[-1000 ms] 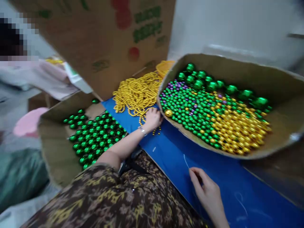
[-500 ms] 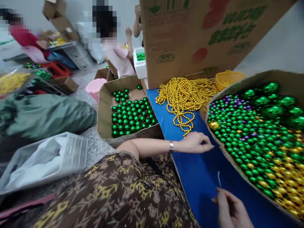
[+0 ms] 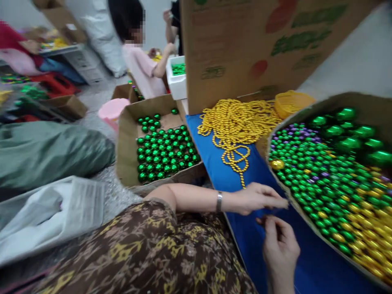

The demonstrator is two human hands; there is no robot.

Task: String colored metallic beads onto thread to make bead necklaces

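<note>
My left hand [image 3: 260, 199], with a metal band at the wrist, reaches across a blue-covered surface [image 3: 211, 153], its fingers closed and pointing right. A strand of gold beads [image 3: 242, 179] runs straight from the heap into this hand; its end is hidden in the grip. Just below, my right hand [image 3: 280, 241] is closed in a pinch, fingertips near the left fingers. A faint thin thread seems to lie between the hands, blurred. Past the strand lies a pile of gold bead strings [image 3: 239, 118].
On the right stands a large carton of green, gold and purple beads [image 3: 321, 183]. Left is a box with green balls [image 3: 122, 159]. A tall carton [image 3: 226, 53] rises behind, beside a yellow basket [image 3: 280, 108]. A co-worker [image 3: 142, 69] is farther back; a white crate [image 3: 88, 204] sits lower left.
My right hand has moved up and left, close to my left hand. My left hand has shifted slightly down and right, drawing the bead strand straighter. The thread no longer stands out clearly.
</note>
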